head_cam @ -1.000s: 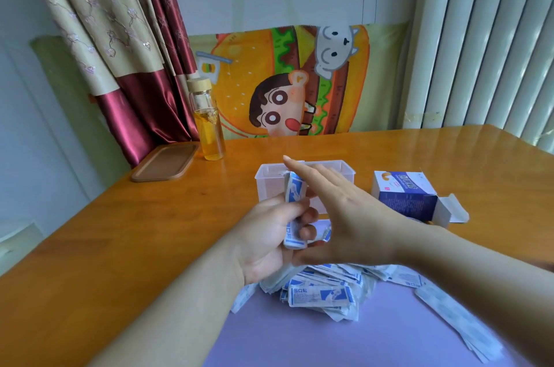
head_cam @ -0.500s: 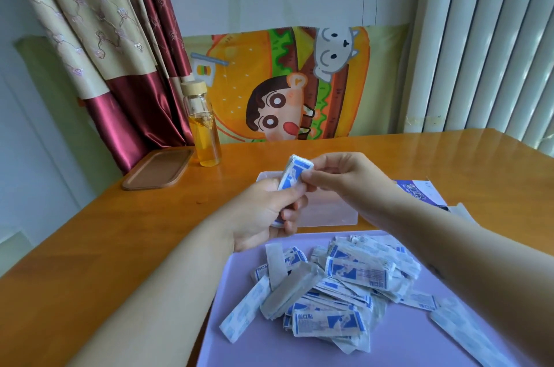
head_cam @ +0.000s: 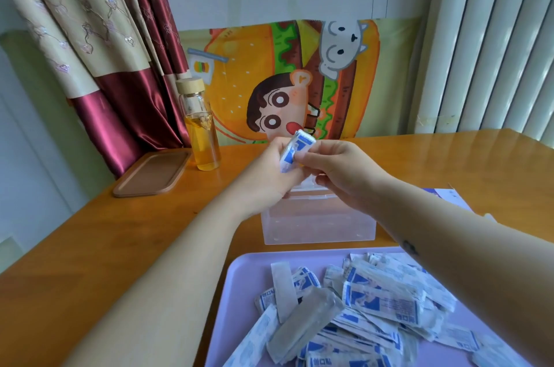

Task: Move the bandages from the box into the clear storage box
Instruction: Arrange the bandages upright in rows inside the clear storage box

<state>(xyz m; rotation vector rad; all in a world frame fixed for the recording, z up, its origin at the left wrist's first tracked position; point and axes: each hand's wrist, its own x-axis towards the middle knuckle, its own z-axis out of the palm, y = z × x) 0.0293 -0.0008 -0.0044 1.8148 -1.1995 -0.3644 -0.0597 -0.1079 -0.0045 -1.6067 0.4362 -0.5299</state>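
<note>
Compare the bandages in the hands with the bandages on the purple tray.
The held bandages form a tight, aligned stack; the tray bandages sprawl in a loose pile. The held bandages stand nearly upright, gripped by the left hand and pinched by the right hand; the tray bandages lie flat on the purple tray, untouched. Held bandages are few, tray bandages many. Both have white wrappers with blue print.

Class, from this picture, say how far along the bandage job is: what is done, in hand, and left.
Done: a pile of bandages lies on the tray. In hand: the left hand and right hand both hold a small stack above the clear box. Left: that whole pile; nothing shows through the clear box's wall yet.
</note>
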